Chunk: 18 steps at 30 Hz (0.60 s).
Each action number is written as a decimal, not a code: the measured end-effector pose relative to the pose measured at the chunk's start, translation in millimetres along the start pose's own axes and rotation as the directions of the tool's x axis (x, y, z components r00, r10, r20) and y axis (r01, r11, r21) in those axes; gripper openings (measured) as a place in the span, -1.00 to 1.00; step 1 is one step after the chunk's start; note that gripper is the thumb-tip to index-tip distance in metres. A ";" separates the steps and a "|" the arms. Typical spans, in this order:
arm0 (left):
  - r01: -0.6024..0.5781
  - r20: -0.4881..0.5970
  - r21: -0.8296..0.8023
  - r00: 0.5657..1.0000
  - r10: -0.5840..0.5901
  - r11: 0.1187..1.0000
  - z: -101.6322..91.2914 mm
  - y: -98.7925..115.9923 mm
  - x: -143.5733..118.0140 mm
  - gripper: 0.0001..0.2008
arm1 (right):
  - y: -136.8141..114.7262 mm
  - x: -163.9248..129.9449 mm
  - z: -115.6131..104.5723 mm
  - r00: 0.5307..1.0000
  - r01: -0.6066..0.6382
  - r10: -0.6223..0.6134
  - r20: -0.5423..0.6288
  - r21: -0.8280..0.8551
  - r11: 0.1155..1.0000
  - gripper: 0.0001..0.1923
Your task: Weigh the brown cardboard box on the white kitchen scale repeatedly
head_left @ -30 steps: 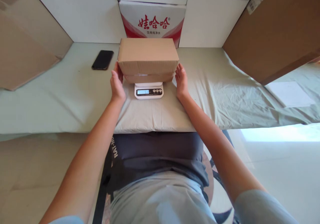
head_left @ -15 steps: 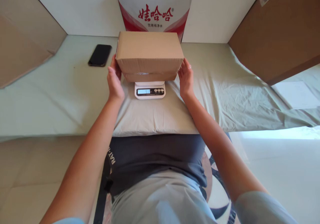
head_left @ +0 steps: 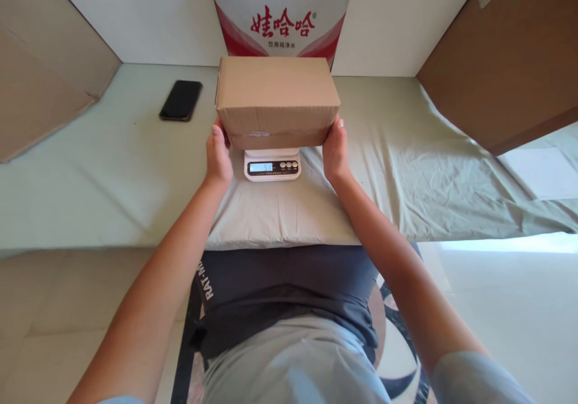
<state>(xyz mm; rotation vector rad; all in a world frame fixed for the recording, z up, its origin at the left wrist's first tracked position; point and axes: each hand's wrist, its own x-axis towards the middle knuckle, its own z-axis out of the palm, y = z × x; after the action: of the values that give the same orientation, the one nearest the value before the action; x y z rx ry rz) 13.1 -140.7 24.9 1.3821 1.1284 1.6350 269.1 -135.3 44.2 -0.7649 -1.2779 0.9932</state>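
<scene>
A plain brown cardboard box (head_left: 276,94) sits over a small white digital scale (head_left: 273,164), whose lit display and round buttons face me. My left hand (head_left: 218,156) presses against the box's lower left corner, fingers curled onto it. My right hand (head_left: 335,149) holds the lower right corner the same way. I cannot tell whether the box rests on the scale or is lifted just off it. The scale stands on a cloth-covered table (head_left: 112,169) close to my body.
A black phone (head_left: 180,99) lies flat to the left of the box. A red-and-white printed carton (head_left: 280,18) stands behind it against white panels. Large brown cardboard sheets lean at the far left (head_left: 40,73) and far right (head_left: 497,61). Wrinkled cloth covers the table's right side.
Both hands slid from beside the box's sides down to its lower front corners and closed on it. The box shifted slightly to the right.
</scene>
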 end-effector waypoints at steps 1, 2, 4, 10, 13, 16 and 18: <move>-0.025 0.016 -0.043 1.000 0.026 0.999 0.4 -0.4 0.0 -0.07 | 0.1 -1.0 2.6 1.000 0.008 -0.008 -0.004 0.007 1.000 -0.27; -0.047 0.023 -0.084 0.999 0.049 0.995 0.4 -0.4 0.4 -0.11 | 0.4 -1.6 4.8 1.000 0.012 -0.012 -0.010 0.011 1.000 -0.28; -0.066 0.026 -0.134 0.997 0.070 0.989 -1.0 1.9 3.6 -0.16 | 0.5 -0.5 8.0 1.000 0.009 -0.009 -0.022 0.000 1.000 -0.27; 0.087 0.058 -0.134 0.995 -0.080 0.987 -12.3 21.6 44.1 -0.18 | -0.5 38.3 8.5 0.999 0.027 -0.030 -0.026 -0.092 0.995 -0.14; 0.204 0.075 -0.181 0.978 -0.193 0.962 -11.5 29.2 75.5 -0.27 | 11.5 75.2 9.5 0.997 0.059 -0.064 -0.039 -0.104 0.993 -0.13; 0.222 0.086 -0.290 0.975 -0.205 0.931 -3.0 25.3 102.7 -0.30 | 31.7 109.5 13.6 0.990 0.105 -0.108 -0.094 -0.036 0.994 -0.11; 0.208 0.075 -0.364 0.978 -0.194 0.908 4.6 13.9 115.0 -0.30 | 46.6 126.2 15.8 0.988 0.091 -0.088 -0.128 0.023 0.996 -0.14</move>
<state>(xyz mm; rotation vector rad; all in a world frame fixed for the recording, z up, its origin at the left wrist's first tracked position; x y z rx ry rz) -2.7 -40.1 80.3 1.0131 0.8522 1.5673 246.2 -2.3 56.3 -0.7307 -1.1757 0.8752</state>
